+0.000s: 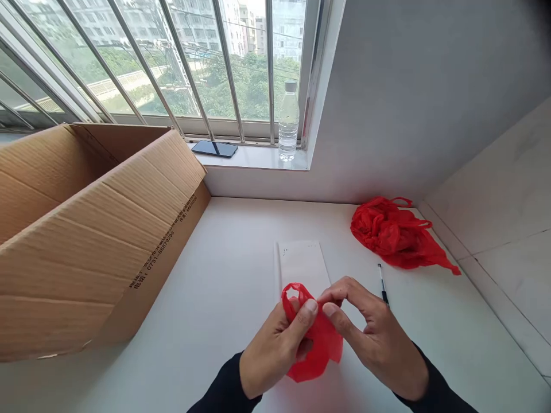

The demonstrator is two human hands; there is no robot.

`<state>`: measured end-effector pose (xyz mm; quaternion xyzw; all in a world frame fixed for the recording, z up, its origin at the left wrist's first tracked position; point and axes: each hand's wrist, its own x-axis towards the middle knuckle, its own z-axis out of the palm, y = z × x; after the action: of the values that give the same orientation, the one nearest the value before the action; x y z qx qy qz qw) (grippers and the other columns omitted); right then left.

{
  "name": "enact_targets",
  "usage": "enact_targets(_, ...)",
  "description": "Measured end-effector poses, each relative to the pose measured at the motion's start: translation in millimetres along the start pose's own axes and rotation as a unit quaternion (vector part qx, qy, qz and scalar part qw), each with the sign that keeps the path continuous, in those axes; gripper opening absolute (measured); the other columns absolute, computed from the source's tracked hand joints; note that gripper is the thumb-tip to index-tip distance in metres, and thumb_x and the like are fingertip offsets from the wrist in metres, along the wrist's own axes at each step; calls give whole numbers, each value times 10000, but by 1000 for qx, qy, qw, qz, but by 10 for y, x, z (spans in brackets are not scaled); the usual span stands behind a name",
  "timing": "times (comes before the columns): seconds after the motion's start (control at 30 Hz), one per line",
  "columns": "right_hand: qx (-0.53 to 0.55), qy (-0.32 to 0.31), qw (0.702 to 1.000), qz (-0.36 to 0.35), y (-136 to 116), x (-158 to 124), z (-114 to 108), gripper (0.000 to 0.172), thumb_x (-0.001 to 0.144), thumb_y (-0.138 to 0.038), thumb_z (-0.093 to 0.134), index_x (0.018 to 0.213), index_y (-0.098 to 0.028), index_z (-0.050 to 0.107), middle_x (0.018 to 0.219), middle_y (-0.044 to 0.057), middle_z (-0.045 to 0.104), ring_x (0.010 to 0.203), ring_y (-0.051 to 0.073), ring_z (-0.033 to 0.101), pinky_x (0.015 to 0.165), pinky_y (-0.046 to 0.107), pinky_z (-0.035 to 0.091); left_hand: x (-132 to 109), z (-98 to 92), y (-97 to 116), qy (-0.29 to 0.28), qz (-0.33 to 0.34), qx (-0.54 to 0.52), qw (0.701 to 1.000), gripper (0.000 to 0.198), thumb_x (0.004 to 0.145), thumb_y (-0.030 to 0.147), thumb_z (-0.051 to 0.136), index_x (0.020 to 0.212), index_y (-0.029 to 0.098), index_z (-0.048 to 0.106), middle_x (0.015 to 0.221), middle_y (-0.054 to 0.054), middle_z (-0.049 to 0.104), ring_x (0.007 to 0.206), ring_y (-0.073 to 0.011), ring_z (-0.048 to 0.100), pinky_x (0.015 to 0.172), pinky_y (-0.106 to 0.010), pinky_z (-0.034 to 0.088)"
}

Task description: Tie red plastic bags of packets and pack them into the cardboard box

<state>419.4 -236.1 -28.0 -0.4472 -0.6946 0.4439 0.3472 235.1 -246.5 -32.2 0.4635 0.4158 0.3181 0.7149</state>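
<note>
A thin red plastic bag is held up over the white table, its looped handle standing above my fingers. My left hand is closed on the bag near that handle, thumb pressed on top. At the bag's upper right edge, my right hand pinches the plastic between thumb and fingertips. Just beyond the hands lies a flat white packet or paper with small print, its near part hidden by the bag and hands.
A large open cardboard box fills the left. Red plastic bags lie heaped at the back right, with a pen nearer me. On the sill are a phone and a water bottle. Walls bound the table behind and right.
</note>
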Motion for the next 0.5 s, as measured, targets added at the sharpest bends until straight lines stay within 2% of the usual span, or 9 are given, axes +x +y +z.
enact_targets(0.07,2,10,1000,7,14,10,23,142,982,-344,517,918,-273,622,894,-21,611,841,151,570,764,300,446,38,-43,-37,20,-1,-20,1000,481,965,555,430,646,199,481,487,52,389,445,-88,318,479,-248,266)
enact_targets(0.13,10,30,999,14,20,13,46,146,983,-349,517,913,-272,619,877,-21,600,825,150,561,748,296,437,78,-86,-66,59,-1,-55,997,462,964,546,437,702,192,578,408,65,367,404,-94,325,486,-245,324)
enact_targets(0.23,22,49,998,22,32,5,82,158,986,-359,513,903,-271,615,863,-22,593,812,149,555,743,294,435,106,-138,-87,116,-9,-124,985,382,961,503,465,1020,177,655,398,65,433,411,-115,415,535,-254,414)
enact_targets(0.3,20,50,998,26,37,0,111,152,987,-356,511,916,-272,617,878,-21,603,831,151,563,762,296,440,96,-155,-89,109,-8,-159,981,358,936,452,527,1141,176,629,535,15,580,511,-140,539,591,-272,460)
enact_targets(0.4,11,35,999,15,25,0,161,125,987,-334,513,956,-280,621,916,-18,619,881,151,576,793,294,445,71,-154,-91,64,17,-160,985,271,872,392,652,1046,184,642,782,-39,662,707,-166,624,687,-287,489)
enact_targets(0.5,12,17,1000,-14,-6,-20,191,127,993,-300,497,946,-281,613,899,-24,611,865,140,573,783,285,446,75,-156,-113,61,36,-148,987,240,896,404,647,828,182,584,757,-8,611,671,-124,584,679,-261,466)
